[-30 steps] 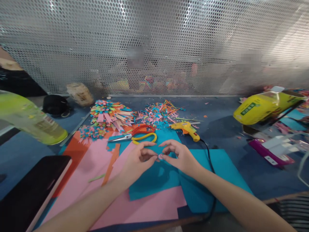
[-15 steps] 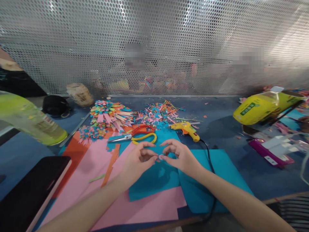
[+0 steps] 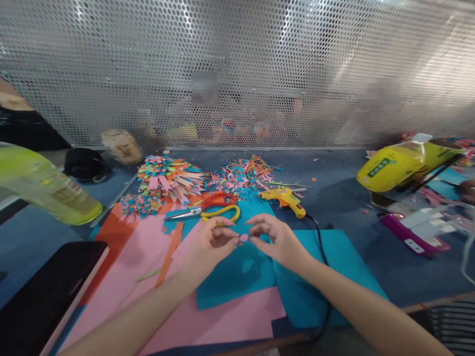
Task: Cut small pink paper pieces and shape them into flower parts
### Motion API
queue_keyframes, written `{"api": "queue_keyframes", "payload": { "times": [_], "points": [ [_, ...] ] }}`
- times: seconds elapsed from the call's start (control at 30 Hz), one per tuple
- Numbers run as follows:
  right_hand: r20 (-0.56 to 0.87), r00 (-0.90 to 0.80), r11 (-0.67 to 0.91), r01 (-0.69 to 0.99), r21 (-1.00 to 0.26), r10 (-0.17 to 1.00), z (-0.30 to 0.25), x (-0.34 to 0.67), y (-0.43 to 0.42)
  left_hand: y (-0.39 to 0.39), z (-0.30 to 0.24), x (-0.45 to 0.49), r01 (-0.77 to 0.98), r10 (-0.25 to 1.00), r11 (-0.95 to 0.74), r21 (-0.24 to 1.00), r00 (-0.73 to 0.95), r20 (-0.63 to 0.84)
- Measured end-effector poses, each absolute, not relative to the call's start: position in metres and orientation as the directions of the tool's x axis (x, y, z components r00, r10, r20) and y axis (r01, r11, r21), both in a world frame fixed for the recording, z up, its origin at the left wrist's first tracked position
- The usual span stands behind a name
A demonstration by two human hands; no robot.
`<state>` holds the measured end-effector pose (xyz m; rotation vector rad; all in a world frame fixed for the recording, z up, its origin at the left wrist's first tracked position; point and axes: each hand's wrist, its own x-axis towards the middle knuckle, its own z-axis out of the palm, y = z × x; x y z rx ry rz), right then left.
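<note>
My left hand (image 3: 208,244) and my right hand (image 3: 276,240) meet above the teal paper (image 3: 237,277), both pinching a small pink paper piece (image 3: 244,238) between fingertips. Just beyond them lie red and yellow scissors (image 3: 211,207) and a yellow glue gun (image 3: 285,198) whose black cord runs past my right wrist. Pink paper sheets (image 3: 137,252) spread under my left forearm.
Paper flower ornaments (image 3: 166,178) and a heap of coloured scraps (image 3: 241,175) lie at the back. A green bottle (image 3: 44,185) and a dark tablet (image 3: 44,296) are at left. A yellow bottle (image 3: 401,165) and a purple box (image 3: 411,235) lie at right. A perforated metal screen (image 3: 237,69) closes the back.
Hardly anything has changed; both hands stay pinched on the pink piece, shifting very slightly up and left with the view.
</note>
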<state>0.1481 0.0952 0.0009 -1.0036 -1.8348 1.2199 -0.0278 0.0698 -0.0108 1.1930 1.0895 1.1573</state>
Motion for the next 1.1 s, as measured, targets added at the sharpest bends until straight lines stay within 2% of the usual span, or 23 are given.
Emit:
{"api": "queue_keyframes", "payload": {
  "times": [0.27, 0.4, 0.6, 1.1],
  "points": [
    [0.162, -0.461, 0.373, 0.413, -0.831, 0.873, 0.0010, 0.1449, 0.0932, 0.0678, -0.0097, -0.0268, 0.023, 0.995, 0.009, 1.000, 0.097, -0.011],
    [0.183, -0.451, 0.390, 0.426, -0.816, 0.874, 0.0016, 0.1445, 0.0936, 0.0658, -0.0115, -0.0268, 0.050, 0.993, -0.010, 0.999, 0.117, 0.004],
    [0.118, -0.431, 0.322, 0.438, -0.839, 0.894, 0.0036, 0.1451, 0.0933, 0.0646, -0.0109, -0.0265, 0.047, 0.993, -0.020, 0.999, 0.117, 0.014],
    [0.045, -0.447, 0.222, 0.351, -0.910, 0.893, 0.0054, 0.1456, 0.0898, 0.0639, -0.0079, -0.0268, 0.001, 0.990, -0.010, 1.000, 0.140, 0.010]
  ]
}}
